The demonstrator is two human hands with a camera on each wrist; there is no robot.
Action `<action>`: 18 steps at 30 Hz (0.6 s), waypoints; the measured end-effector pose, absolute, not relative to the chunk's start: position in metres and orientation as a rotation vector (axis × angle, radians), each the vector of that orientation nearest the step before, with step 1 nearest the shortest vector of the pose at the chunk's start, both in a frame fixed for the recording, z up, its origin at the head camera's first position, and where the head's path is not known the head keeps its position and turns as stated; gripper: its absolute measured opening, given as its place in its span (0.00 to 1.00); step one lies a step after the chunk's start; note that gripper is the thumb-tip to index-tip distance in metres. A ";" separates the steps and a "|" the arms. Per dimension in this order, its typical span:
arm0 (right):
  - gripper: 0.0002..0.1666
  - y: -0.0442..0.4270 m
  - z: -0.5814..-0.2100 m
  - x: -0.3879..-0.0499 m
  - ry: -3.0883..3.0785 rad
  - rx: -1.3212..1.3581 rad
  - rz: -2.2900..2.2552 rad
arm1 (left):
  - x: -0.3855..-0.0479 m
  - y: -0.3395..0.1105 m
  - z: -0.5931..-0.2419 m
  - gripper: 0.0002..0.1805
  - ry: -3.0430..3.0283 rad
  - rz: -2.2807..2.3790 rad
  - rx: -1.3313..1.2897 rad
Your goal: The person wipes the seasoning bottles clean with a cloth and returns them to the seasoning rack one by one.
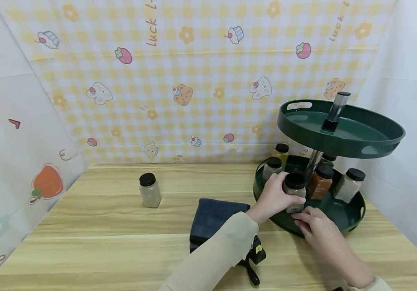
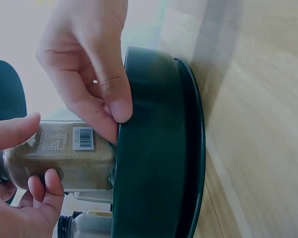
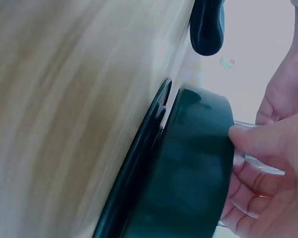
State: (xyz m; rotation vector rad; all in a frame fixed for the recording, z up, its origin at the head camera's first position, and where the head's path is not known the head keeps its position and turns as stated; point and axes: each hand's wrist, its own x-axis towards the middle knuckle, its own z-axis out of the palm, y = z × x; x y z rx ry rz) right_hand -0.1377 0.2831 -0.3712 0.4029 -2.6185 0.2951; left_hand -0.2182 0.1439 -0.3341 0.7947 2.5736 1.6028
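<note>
Dark blue cloth (image 1: 212,220) lies mid-counter (image 1: 95,242), partly covered by left sleeve (image 1: 226,248). Toward counter's right edge, right hand (image 1: 317,226) clamped on near rim of green lower tray (image 2: 149,148), thumb outside. Left hand (image 1: 275,196) clamped round brown jar (image 2: 79,161), upright just inside that rim; base contact not discernible. Pale jar (image 1: 150,194) stands toward counter's far left corner. Orange jar (image 1: 319,186) beside tray post (image 1: 314,161).

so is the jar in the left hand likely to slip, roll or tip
The jar looks smooth, so it might slip. Its flat sides should resist rolling but, taller than wide, it could tip if pushed near its lid.
</note>
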 end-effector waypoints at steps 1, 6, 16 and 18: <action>0.08 0.283 -0.369 -0.138 -2.642 0.399 0.302 | -0.219 0.144 -0.334 0.30 2.583 1.596 0.798; 0.08 0.294 -0.360 -0.134 -2.786 0.317 0.305 | -0.223 0.142 -0.334 0.29 2.557 1.622 0.821; 0.07 0.300 -0.360 -0.135 -2.772 0.373 0.289 | -0.225 0.142 -0.342 0.34 2.593 1.514 0.758; 0.06 0.297 -0.360 -0.136 -2.769 0.375 0.301 | -0.224 0.143 -0.344 0.37 2.624 1.453 0.751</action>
